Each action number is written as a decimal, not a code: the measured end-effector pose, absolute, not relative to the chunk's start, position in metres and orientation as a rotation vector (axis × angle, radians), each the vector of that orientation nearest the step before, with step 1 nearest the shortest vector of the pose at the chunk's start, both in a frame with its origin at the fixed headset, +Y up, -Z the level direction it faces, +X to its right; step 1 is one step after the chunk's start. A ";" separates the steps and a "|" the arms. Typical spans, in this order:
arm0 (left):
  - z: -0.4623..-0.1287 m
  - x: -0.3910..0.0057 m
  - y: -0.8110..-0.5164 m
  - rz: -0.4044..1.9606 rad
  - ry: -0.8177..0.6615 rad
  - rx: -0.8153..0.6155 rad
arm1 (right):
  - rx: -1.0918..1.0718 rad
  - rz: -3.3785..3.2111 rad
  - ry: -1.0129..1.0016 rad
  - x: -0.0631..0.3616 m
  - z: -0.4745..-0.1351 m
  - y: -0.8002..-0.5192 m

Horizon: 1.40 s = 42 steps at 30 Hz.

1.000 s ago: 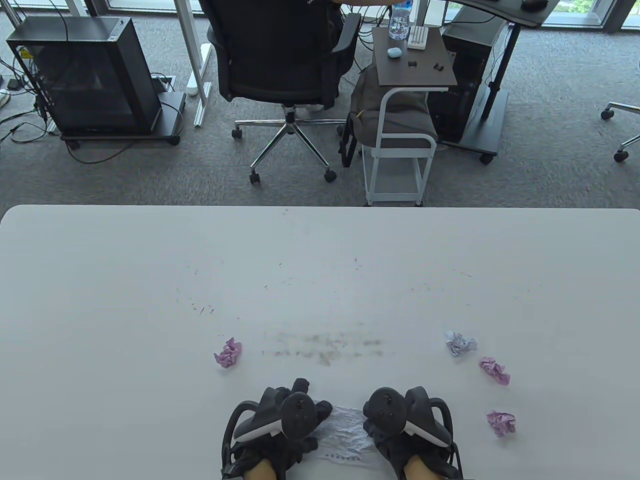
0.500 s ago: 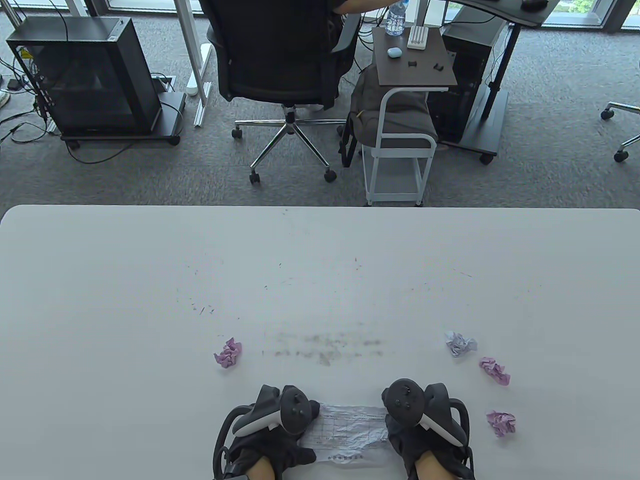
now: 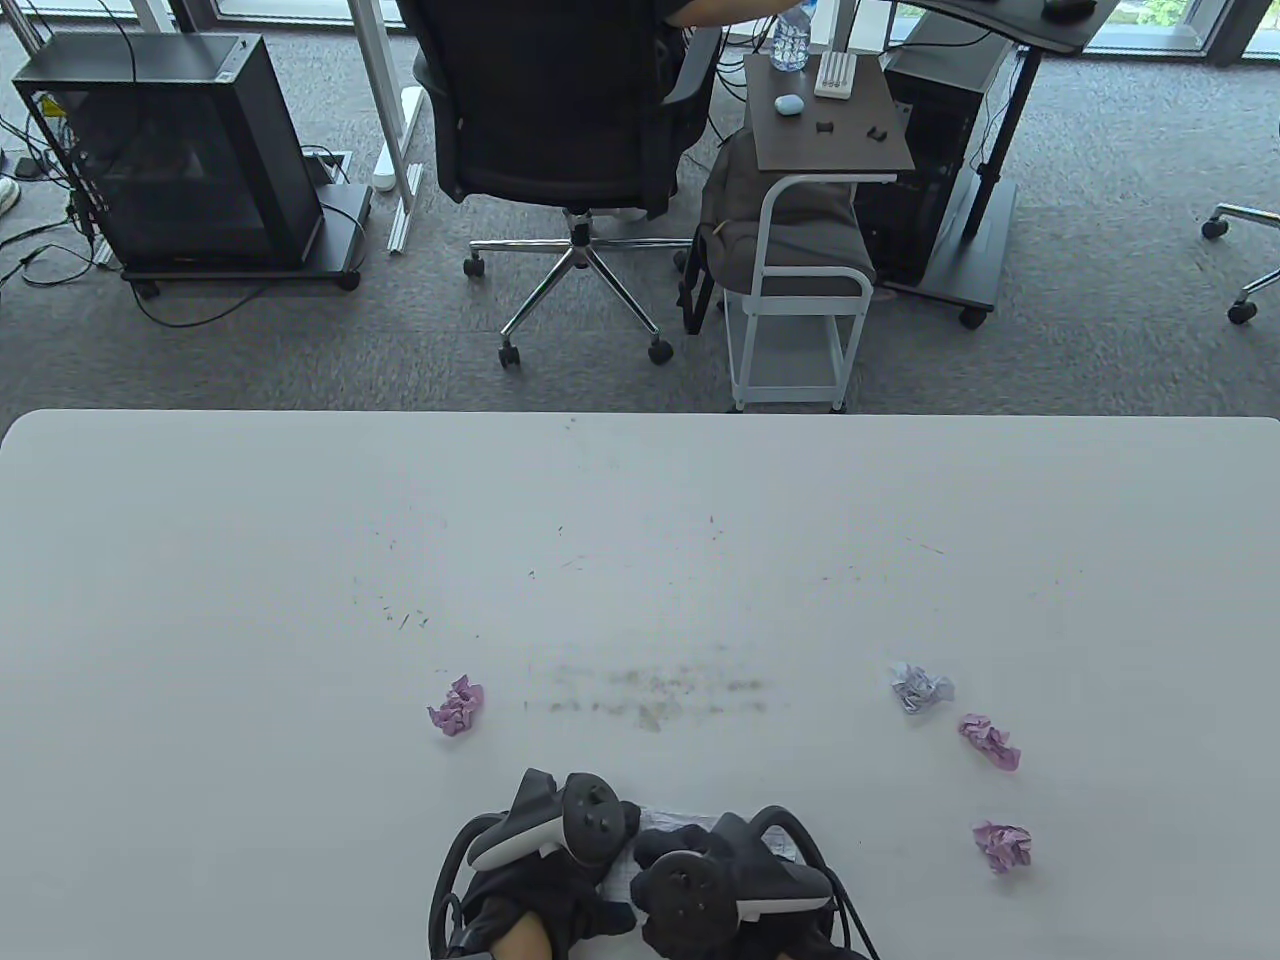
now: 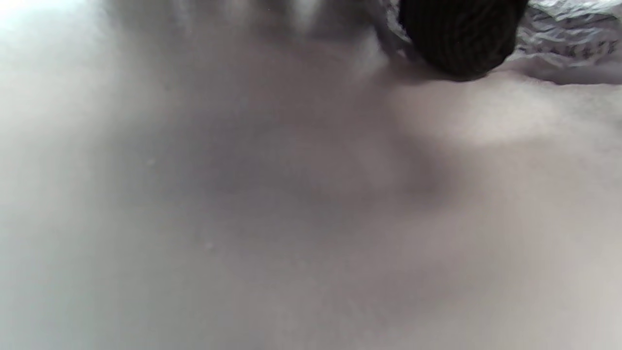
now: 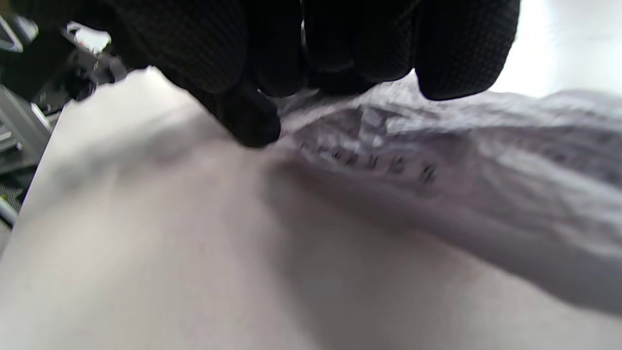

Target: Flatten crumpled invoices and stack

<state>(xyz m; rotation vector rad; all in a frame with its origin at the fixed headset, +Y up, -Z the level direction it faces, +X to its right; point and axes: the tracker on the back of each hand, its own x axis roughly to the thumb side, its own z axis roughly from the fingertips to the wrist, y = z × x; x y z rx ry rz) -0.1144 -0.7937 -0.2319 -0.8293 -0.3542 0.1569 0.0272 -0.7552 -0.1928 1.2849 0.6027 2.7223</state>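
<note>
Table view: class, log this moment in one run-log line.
left hand on invoice | right hand on invoice | four crumpled balls waiting

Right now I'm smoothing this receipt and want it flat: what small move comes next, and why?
Probably sweep the right hand rightward across the white invoice while the left hand pins its left end: the paper looks wrinkled and raised off the table under the right fingers.

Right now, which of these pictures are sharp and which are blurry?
Table view: sharp, evenly lit, with the table edge bowed by the lens. Left wrist view: nearly all soft grey blur. Right wrist view: the fingers fairly clear, the paper smeared.
</note>
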 end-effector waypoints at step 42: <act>-0.230 -0.115 -0.795 0.182 -0.348 -0.819 | 1.067 2.841 0.399 0.046 -0.204 -0.766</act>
